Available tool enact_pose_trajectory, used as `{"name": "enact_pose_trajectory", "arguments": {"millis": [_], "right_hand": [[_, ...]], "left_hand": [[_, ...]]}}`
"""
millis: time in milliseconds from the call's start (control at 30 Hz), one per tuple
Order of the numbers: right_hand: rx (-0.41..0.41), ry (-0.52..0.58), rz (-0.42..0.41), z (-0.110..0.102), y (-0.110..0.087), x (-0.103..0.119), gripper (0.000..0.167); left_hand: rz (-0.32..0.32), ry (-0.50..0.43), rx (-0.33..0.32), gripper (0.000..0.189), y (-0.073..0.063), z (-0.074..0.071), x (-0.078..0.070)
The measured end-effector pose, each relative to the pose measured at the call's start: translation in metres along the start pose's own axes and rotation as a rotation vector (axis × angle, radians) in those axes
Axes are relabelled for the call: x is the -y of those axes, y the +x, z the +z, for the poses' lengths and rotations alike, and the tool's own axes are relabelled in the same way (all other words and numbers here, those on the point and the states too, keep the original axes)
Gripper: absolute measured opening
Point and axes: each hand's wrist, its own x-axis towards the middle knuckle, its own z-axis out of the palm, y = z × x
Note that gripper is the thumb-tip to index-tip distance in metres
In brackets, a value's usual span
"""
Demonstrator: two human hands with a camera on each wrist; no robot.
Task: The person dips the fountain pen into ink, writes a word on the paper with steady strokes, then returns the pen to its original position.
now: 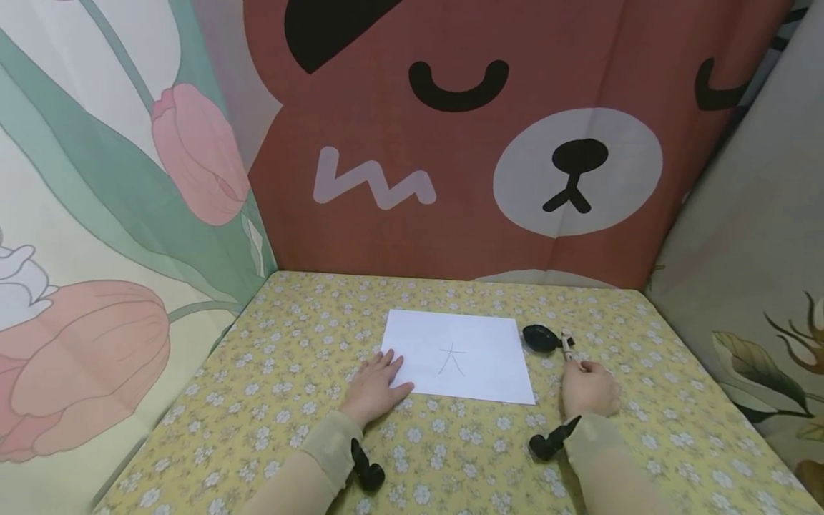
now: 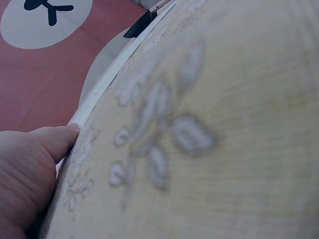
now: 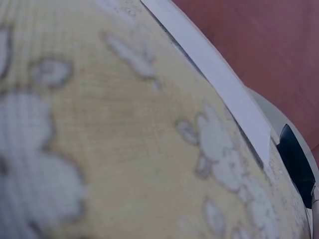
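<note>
A white sheet of paper (image 1: 489, 357) lies on the cloth, with a few thin dark strokes forming a character (image 1: 453, 360). My left hand (image 1: 373, 390) rests with spread fingers on its left edge; the left wrist view shows that thumb (image 2: 57, 142) at the paper's edge. To the right of the sheet, my right hand (image 1: 589, 388) pinches a slim, pale stick-like thing (image 1: 566, 347), its exact kind too small to tell. The far end of the stick is by the narrow end of a black, oval, spoon-like thing (image 1: 541, 338). The right wrist view does not show the right hand's fingers.
A yellow flowered cloth (image 1: 257, 422) covers the table. A brown bear-print curtain (image 1: 450, 236) stands behind it, a tulip-print one (image 1: 199, 154) at the left and a greyish plant-print one (image 1: 740, 250) at the right. Black straps (image 1: 368, 468) hang at both wrists.
</note>
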Motion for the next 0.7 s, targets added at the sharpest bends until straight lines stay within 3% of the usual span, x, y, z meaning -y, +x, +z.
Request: {"name": "enact_pose_trajectory", "arguments": {"millis": [367, 700], "right_hand": [[-0.021, 0.017, -0.001, -0.0046, 0.0042, 0.0008, 0.059], [-0.054, 0.018, -0.006, -0.0018, 0.0015, -0.0011, 0.059]], "left_hand": [[0.004, 0.017, 0.000, 0.069, 0.0058, 0.0038, -0.0053], [-0.001, 0.002, -0.006, 0.067, 0.0026, 0.0045, -0.0037]]}}
